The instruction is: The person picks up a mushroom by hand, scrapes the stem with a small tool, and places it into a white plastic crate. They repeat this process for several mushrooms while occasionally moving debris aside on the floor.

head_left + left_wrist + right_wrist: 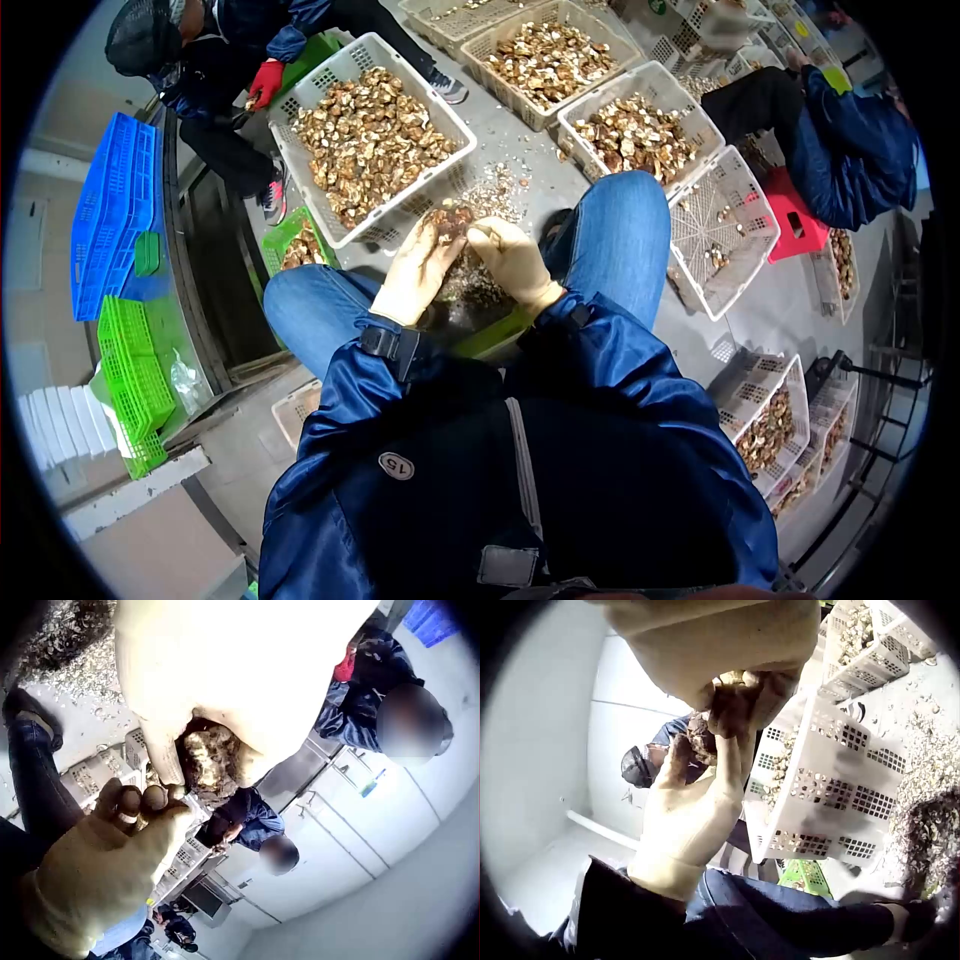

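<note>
My gloved left hand (412, 275) grips a lumpy brown clump (210, 757) with whitish patches between thumb and fingers. In the right wrist view this rough clump (700, 739) sits at the left fingertips. Close beside it, my gloved right hand (514, 264) has curled, dark-stained fingers (154, 796). A small pale piece (736, 677) shows between those right fingers, its far side hidden by the glove. Both hands are raised between my knees, over pale chips and dark scraps (470, 285) lying below.
A large white crate (455, 160) heaped with brown-and-cream pieces stands ahead left, with more filled crates (560, 130) behind. At right is a sparsely filled crate (735, 255). A green basket (275, 240) stands by my left knee. Other people sit working at far left and right.
</note>
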### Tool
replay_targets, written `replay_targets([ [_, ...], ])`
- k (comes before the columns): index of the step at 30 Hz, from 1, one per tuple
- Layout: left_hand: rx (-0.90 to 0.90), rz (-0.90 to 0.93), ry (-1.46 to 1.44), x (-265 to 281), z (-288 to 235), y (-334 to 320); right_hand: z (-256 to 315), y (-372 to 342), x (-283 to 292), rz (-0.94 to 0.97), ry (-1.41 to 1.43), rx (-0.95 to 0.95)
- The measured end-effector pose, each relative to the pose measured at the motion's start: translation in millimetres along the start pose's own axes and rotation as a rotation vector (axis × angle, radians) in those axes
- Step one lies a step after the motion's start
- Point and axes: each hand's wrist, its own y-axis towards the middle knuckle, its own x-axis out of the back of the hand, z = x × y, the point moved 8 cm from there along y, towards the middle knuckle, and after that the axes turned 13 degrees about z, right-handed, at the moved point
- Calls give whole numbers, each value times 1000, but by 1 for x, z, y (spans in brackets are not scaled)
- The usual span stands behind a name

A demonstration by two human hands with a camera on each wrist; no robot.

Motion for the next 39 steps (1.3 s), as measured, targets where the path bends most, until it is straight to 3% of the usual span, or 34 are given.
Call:
replay_targets([
  [5,71,37,58,-8,-1,-5,1,-2,4,-75,-46,54],
  [6,107,85,109,-4,1,-5,-14,-1,-5,-21,235,11],
  [9,168,-2,201,19,13,-7,-18,0,-3,-56,29,64],
  [10,156,154,782,13,5,-8,3,-3,4,-94,-260,207],
  [11,61,229,1362,6,-4,-12,3,-2,3,-74,-322,224],
  [13,68,338,1322,-23,-11,-14,-1,-2,-3,-34,-444,254],
  [16,156,16,369,5,6,-10,-10,-2,2,-63,-260,211],
  [19,119,-75,686,4,-9,-11,3,-1,1,-20,-392,317],
  [20,56,-91,654,7,-10,-10,-6,1,0,-5,-282,232],
  [23,148,-118,1114,-11,-24,-11,-20,-2,-6,21,-64,54],
  [24,122,-99,972,-8,-19,-8,-10,-2,-2,16,-65,50],
  [26,132,-100,1029,-2,-17,-8,-15,-4,-3,36,-74,26],
  [29,164,-102,1103,14,-17,-12,-7,-3,-9,83,-555,311],
  [30,160,-102,1125,11,-19,-11,-15,2,-2,95,-151,137],
  [33,129,-72,1274,-2,-25,-11,-8,-3,-4,67,-24,88],
  [34,85,-33,1373,-8,-27,-11,-16,-4,-6,153,72,-180],
  [35,41,8,1471,-13,-28,-12,-17,-3,-6,151,64,-156],
  [36,214,-37,942,5,-16,-14,-16,1,-3,149,57,-132],
  [39,234,-7,965,-5,-20,-14,-17,-1,-2,185,74,-192],
])
